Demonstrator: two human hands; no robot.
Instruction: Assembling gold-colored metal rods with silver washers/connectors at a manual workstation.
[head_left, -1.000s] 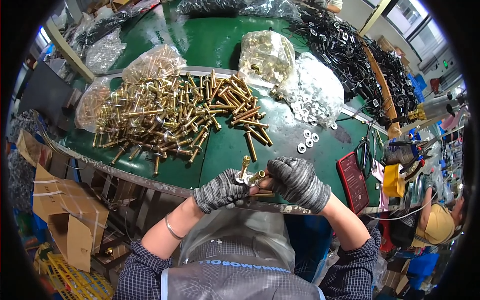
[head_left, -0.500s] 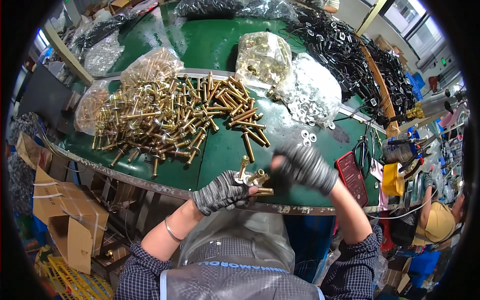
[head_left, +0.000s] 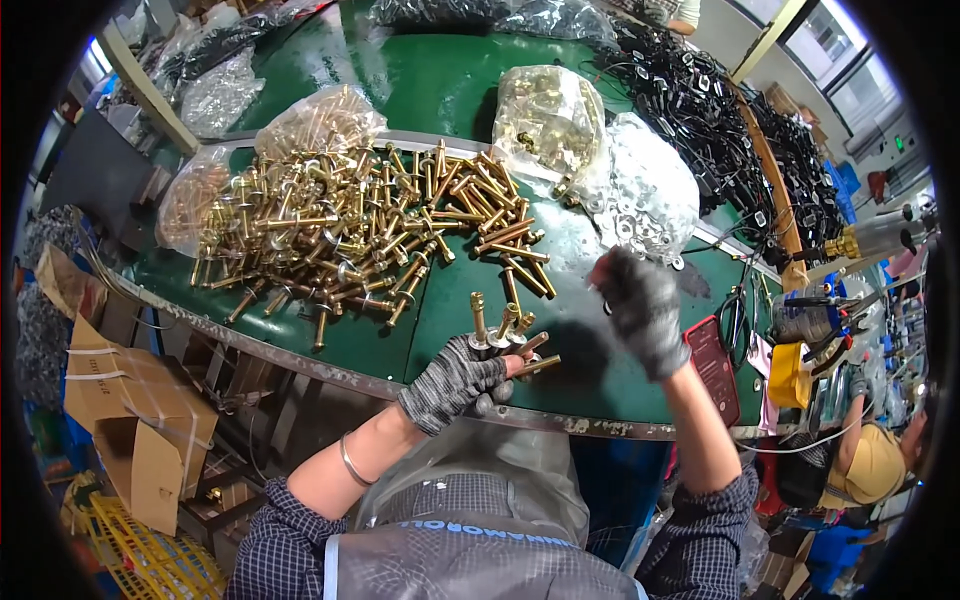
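My left hand, in a grey knit glove, is shut on a small bunch of brass bolts that stick up and out over the near edge of the green table. My right hand, also gloved and blurred, is stretched forward over the table to the right, with its fingertips down by the loose steel washers next to the clear bag of washers. I cannot make out whether it holds anything. A big heap of brass bolts lies ahead of my left hand.
Clear bags of brass parts and more bolts lie behind the heap. Black parts cover the far right. A red flat device lies by the right edge. Cardboard boxes stand lower left; another person works lower right.
My right hand has left the bolt bunch and moved forward and right to the loose washers. My left hand has stayed put with the bolts.
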